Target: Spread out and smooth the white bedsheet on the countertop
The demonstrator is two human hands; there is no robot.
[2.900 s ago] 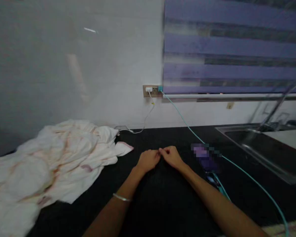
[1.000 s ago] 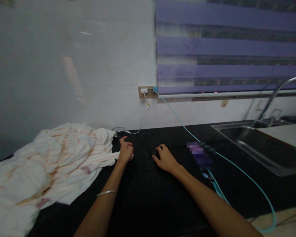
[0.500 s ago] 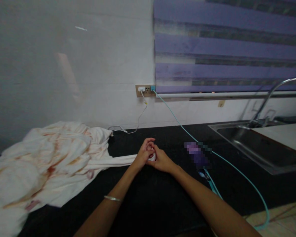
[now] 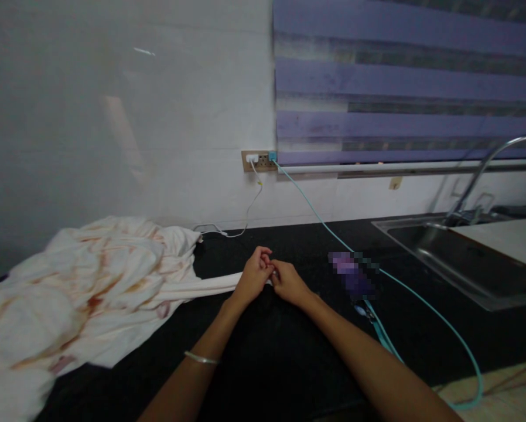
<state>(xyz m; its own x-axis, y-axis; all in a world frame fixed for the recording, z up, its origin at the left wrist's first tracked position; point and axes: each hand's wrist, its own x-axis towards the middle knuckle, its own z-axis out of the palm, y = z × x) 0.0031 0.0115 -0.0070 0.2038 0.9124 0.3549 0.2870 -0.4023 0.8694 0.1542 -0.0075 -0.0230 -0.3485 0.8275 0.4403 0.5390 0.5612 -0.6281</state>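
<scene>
A crumpled white cloth (image 4: 82, 287) with reddish streaks lies on the left of the black countertop (image 4: 289, 351). One corner of it is drawn out in a long strip toward the middle. My left hand (image 4: 254, 276) grips the end of that strip. My right hand (image 4: 287, 282) meets it there, fingers closed on the same end of the cloth. A thin bangle sits on my left wrist.
A blurred purple object (image 4: 353, 275) lies right of my hands with a teal cable (image 4: 316, 217) running to a wall socket (image 4: 258, 160). A white charger cable (image 4: 245, 220) hangs from the same socket. A steel sink (image 4: 456, 252) and tap (image 4: 487, 170) are at the right.
My left hand reached to the cloth, took a corner and pulled it right into a strip. My right hand joined it, and both now hold the end at the counter's middle.
</scene>
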